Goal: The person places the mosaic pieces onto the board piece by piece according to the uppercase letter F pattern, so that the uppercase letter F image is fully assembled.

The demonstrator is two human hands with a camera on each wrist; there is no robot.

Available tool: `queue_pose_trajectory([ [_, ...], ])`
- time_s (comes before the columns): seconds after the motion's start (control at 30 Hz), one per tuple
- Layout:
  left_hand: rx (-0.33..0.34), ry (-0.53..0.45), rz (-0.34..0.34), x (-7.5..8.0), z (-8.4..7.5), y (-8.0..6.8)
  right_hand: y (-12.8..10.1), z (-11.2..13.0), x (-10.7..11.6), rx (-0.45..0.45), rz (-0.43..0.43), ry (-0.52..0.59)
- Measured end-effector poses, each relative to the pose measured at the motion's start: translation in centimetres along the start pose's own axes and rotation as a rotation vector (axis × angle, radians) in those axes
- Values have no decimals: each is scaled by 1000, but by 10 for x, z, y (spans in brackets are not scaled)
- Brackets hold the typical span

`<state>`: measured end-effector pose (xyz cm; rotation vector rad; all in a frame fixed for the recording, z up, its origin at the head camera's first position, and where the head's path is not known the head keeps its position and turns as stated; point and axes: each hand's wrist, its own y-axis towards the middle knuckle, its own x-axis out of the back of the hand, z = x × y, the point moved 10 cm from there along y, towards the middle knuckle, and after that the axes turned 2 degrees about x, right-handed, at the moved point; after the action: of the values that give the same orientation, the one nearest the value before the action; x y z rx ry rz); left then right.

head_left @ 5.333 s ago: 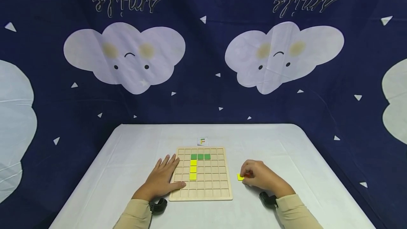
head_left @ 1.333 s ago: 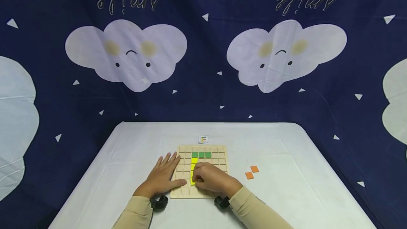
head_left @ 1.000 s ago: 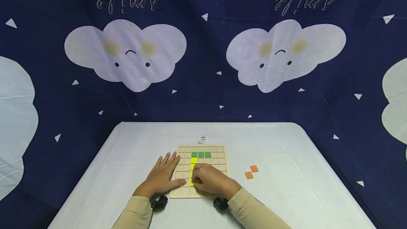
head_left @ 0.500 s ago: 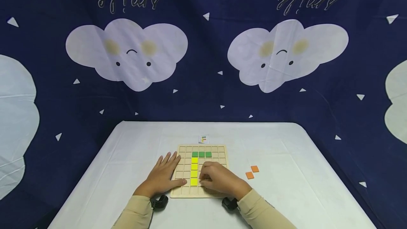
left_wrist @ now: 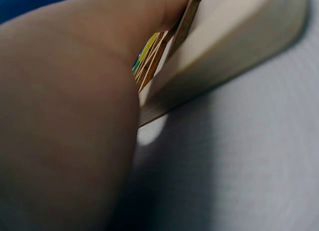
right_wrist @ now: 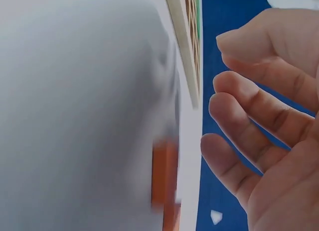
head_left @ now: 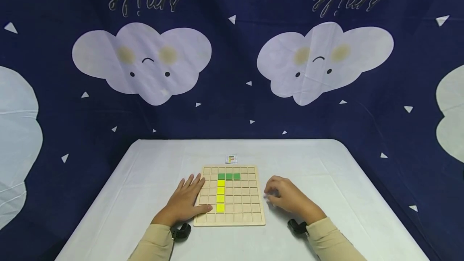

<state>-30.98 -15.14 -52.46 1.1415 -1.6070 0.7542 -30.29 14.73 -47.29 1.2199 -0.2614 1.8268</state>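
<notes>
My left hand (head_left: 183, 204) rests on the left edge of the wooden grid board (head_left: 246, 215), fingers spread and thumb over the lower left squares. On the board, three green tiles (head_left: 229, 176) form a row near the top. Below the leftmost one runs a column of several yellow tiles (head_left: 220, 190). Off the board's right edge, my right hand (head_left: 291, 199) hovers above the table, fingers loosely bent and holding nothing. Orange tiles (right_wrist: 164, 175) lie on the cloth below it in the right wrist view; in the head view the hand hides them.
A small printed card (head_left: 231, 159) with a coloured grid pattern lies just behind the board. White cloth covers the table (head_left: 163, 154). A dark blue curtain (head_left: 232, 120) with clouds hangs behind it.
The right hand carried a yellow tile from beside the board to the column's lower end and let it go. It then moved right, off the board. The left hand stayed put.
</notes>
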Motion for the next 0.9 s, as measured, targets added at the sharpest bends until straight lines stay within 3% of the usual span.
queue_pose_trajectory([
  [0.2,-2,-5,-11,0,0,-1,-21,-19,21,10,-31,9],
  [0.43,0,-3,-7,0,1,0,-39,-29,24,48,51,65],
  [0.9,1,10,0,-2,2,1,-44,-33,24,51,19,85],
])
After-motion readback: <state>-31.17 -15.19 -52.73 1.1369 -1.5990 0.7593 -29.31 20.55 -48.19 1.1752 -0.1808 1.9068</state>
